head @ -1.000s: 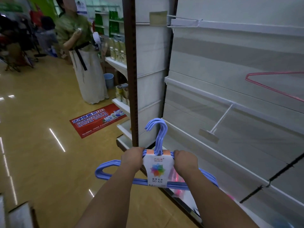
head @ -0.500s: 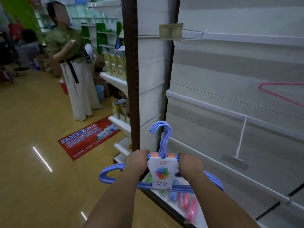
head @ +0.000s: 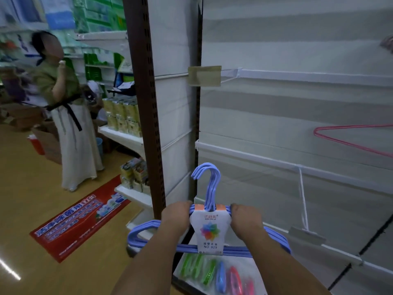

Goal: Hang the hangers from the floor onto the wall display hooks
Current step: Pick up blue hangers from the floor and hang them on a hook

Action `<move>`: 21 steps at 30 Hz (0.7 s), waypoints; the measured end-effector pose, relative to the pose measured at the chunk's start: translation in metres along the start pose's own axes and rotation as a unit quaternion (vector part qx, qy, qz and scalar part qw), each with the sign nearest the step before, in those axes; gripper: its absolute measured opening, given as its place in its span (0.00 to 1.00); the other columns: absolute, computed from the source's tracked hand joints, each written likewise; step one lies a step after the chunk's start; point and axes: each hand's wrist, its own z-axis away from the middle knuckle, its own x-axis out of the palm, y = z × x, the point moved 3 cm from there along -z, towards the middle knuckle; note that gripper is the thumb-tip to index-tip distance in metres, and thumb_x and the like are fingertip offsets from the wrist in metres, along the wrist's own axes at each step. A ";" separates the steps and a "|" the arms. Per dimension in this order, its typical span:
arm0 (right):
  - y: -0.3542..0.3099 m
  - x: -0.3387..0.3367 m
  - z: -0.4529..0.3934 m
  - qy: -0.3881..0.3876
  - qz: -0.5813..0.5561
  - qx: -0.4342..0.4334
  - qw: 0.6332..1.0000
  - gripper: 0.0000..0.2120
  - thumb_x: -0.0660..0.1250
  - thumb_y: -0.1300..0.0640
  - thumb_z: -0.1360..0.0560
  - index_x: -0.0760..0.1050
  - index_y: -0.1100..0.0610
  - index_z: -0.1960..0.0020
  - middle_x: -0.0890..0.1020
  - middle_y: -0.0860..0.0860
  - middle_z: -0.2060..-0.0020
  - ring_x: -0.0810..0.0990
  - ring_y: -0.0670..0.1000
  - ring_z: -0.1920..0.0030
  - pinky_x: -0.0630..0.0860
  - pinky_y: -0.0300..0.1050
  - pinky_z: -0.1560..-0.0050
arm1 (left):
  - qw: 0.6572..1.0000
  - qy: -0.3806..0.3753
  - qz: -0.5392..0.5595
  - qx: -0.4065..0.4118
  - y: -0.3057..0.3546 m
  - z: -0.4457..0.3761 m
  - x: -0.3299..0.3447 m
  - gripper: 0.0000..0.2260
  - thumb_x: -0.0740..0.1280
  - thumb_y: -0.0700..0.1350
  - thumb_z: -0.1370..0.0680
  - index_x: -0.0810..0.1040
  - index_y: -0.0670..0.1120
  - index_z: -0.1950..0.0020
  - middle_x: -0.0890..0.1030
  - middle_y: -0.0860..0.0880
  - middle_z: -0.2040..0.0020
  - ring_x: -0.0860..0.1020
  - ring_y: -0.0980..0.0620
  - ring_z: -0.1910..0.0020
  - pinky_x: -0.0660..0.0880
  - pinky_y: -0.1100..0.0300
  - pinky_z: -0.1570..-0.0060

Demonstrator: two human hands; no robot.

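The single head-worn view looks forward and slightly down from close behind the left hand [head: 177,218] and right hand [head: 244,220]. Beyond them stands the wall display [head: 297,107]; left of them, seemingly farther off, runs a blurred aisle.

One hanger bundle [head: 209,235], two hands (both gripping), two hooks.

A: What colour is the bundle I've got?
B: Periwinkle blue hangers [head: 209,250], with a white card [head: 210,229] topped orange and printed with a rainbow flower.
A: Beyond my grip to the right I see a pink hanger [head: 348,136].
B: Below it, green, blue and pink clips [head: 214,273]; left, a red floor sticker [head: 78,218] with white lettering.
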 end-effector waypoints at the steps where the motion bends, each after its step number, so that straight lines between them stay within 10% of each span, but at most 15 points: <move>1: 0.001 -0.004 -0.002 0.003 -0.006 0.013 1.000 0.14 0.55 0.61 0.21 0.70 0.56 0.37 0.78 0.53 0.40 0.78 0.56 0.41 0.73 0.46 0.45 | 1.000 0.001 -0.001 0.011 0.001 -0.006 -0.004 0.13 0.61 0.44 0.22 0.73 0.51 0.38 0.80 0.47 0.42 0.77 0.46 0.43 0.73 0.56 0.50; 10: 0.002 -0.047 0.002 0.080 -0.105 0.183 0.974 0.05 0.56 0.61 0.23 0.65 0.52 0.50 0.81 0.54 0.48 0.79 0.57 0.47 0.68 0.45 0.57 | 0.990 0.055 0.013 0.126 0.009 -0.046 -0.050 0.08 0.60 0.42 0.22 0.73 0.48 0.45 0.80 0.46 0.47 0.78 0.44 0.48 0.72 0.57 0.54; 21: 0.009 -0.099 -0.009 0.139 -0.110 0.294 0.939 0.13 0.55 0.60 0.22 0.73 0.54 0.42 0.81 0.53 0.45 0.79 0.57 0.44 0.74 0.44 0.50 | 0.964 0.108 0.087 0.227 0.025 -0.091 -0.110 0.14 0.58 0.41 0.22 0.73 0.51 0.38 0.80 0.46 0.43 0.77 0.43 0.44 0.72 0.56 0.51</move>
